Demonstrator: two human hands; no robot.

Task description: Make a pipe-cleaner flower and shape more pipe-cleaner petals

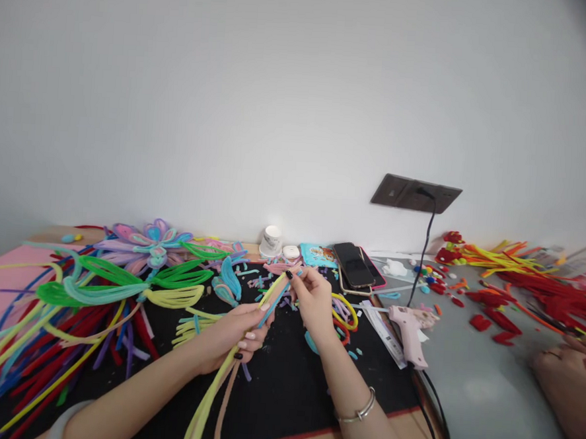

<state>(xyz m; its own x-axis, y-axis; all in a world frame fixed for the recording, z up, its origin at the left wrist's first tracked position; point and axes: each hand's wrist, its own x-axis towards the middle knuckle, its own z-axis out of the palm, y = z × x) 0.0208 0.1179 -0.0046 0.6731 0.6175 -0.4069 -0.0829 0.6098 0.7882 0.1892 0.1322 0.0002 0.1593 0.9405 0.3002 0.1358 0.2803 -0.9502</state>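
Note:
My left hand [236, 335] grips a bundle of pipe cleaners [213, 393], yellow and tan, that hangs down over the black mat [292, 392]. Yellow and blue strands of the bundle rise from the fist toward my right hand [312, 300]. That hand pinches the upper ends of the yellow and blue strands [276, 294] between thumb and fingers. It wears a metal bracelet [358, 412] on the wrist. Both hands hover just above the mat, near its middle.
Loose pipe cleaners [42, 343] and finished pipe-cleaner flowers [147, 247] fill the left. A pink glue gun [408, 329] with a black cord, phones [357, 266], a small white cup [270, 241] and red pipe cleaners [541, 294] lie right. Another person's hand [568, 379] rests at far right.

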